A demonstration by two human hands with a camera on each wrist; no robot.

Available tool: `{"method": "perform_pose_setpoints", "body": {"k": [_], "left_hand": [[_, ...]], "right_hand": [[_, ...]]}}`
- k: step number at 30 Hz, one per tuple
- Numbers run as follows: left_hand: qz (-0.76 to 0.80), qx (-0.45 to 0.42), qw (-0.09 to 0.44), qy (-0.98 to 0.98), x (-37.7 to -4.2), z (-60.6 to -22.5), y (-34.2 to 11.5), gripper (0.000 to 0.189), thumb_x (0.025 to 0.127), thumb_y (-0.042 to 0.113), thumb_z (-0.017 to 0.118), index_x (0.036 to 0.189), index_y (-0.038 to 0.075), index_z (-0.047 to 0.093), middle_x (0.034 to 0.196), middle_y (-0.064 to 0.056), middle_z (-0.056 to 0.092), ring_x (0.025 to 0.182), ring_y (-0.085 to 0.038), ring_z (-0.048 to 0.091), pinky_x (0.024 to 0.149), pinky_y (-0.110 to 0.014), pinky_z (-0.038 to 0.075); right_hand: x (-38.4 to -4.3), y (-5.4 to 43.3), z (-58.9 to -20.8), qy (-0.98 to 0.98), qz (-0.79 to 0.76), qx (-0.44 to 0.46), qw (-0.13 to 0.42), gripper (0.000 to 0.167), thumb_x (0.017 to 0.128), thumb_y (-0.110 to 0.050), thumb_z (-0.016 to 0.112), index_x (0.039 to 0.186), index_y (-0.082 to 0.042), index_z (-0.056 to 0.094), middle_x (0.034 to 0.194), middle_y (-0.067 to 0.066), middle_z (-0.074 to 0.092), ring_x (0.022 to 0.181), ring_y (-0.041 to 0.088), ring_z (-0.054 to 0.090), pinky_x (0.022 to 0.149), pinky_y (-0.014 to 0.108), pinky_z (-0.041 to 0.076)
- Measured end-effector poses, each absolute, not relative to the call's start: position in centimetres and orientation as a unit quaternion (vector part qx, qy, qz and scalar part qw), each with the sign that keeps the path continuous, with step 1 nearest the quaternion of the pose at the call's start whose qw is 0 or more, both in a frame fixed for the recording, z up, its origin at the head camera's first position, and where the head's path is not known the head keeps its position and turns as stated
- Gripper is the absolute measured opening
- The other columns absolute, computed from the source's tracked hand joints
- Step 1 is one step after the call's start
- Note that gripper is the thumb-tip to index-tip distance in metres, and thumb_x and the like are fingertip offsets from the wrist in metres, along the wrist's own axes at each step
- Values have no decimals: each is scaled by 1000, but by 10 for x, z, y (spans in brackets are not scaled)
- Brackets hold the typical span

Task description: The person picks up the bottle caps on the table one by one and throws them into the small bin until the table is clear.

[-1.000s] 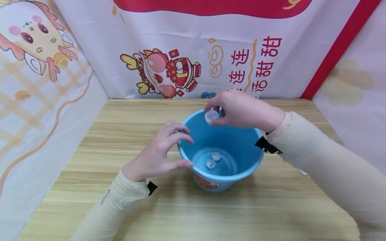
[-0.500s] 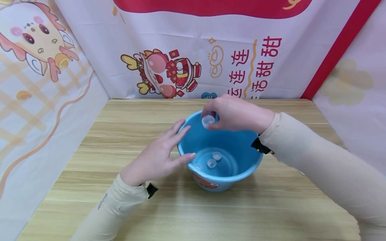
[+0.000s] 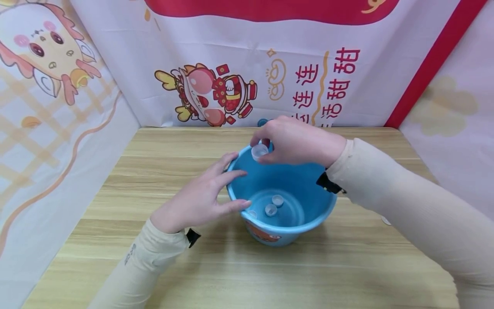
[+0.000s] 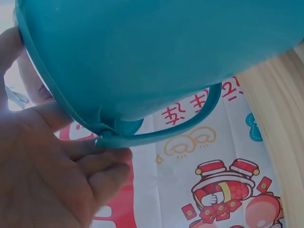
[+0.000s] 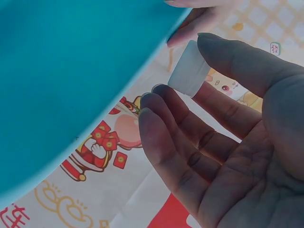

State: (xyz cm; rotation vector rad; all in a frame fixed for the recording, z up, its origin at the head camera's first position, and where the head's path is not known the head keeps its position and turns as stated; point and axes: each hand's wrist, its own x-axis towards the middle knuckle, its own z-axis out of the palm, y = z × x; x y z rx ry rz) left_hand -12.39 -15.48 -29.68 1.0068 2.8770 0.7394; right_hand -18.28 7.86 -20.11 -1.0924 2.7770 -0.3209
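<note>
Right hand [image 3: 295,141] pinches a translucent plastic cap [image 3: 260,152] between thumb and finger — likely light, stiff, slick; best gripped by its sides. Left hand [image 3: 198,199], fingers wide, touches the blue plastic bucket [image 3: 297,180].

This looks like a small curtained-off work spot, set around a wood-grain counter [image 3: 231,274]. It is closed in by a far sheet [image 3: 247,38] with a cartoon dragon [image 3: 208,94] and large red Chinese characters [image 3: 340,81], a left sheet [image 3: 77,146] with orange lattice [image 3: 42,141], and a right sheet [image 3: 455,141]. The kind of building cannot be told.
</note>
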Motion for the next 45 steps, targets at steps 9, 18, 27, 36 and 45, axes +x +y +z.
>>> {"method": "perform_pose_setpoints", "body": {"k": [9, 18, 27, 36, 45], "left_hand": [[252, 422, -78, 867, -126, -299, -160, 47, 84, 49, 74, 113, 12, 71, 140, -8, 54, 143, -28, 34, 97, -47, 50], [249, 433, -91, 862, -129, -301, -160, 45, 83, 48, 76, 110, 11, 72, 133, -10, 59, 141, -29, 37, 97, -46, 51], [243, 432, -95, 863, -131, -303, -159, 46, 84, 49, 75, 109, 11, 74, 132, -10, 60, 141, -28, 37, 96, -45, 51], [243, 434, -96, 862, -130, -303, -160, 46, 83, 47, 77, 111, 9, 74, 128, -12, 63, 141, -30, 38, 96, -47, 51], [248, 437, -99, 859, -129, -302, -161, 48, 83, 50, 75, 110, 9, 75, 124, -9, 66, 141, -30, 37, 100, -49, 48]], "right_hand": [[-184, 78, -202, 924, -109, -358, 74, 39, 87, -28, 78, 122, -14, 70, 102, 3, 70, 89, 18, 65, 80, 35, 57], [-185, 74, -201, 922, -106, -361, 86, 39, 88, -28, 78, 124, -15, 69, 101, 3, 70, 88, 17, 65, 78, 33, 57], [-186, 70, -202, 928, -92, -348, 99, 42, 87, -30, 78, 126, -17, 67, 103, 4, 69, 90, 19, 62, 78, 34, 56], [-188, 74, -197, 931, -85, -340, 100, 48, 84, -34, 80, 128, -20, 66, 107, 4, 68, 91, 18, 62, 77, 34, 57], [-199, 115, -180, 948, -99, -295, 61, 44, 86, -30, 79, 126, -17, 67, 105, 5, 69, 90, 21, 65, 75, 36, 59]]}}
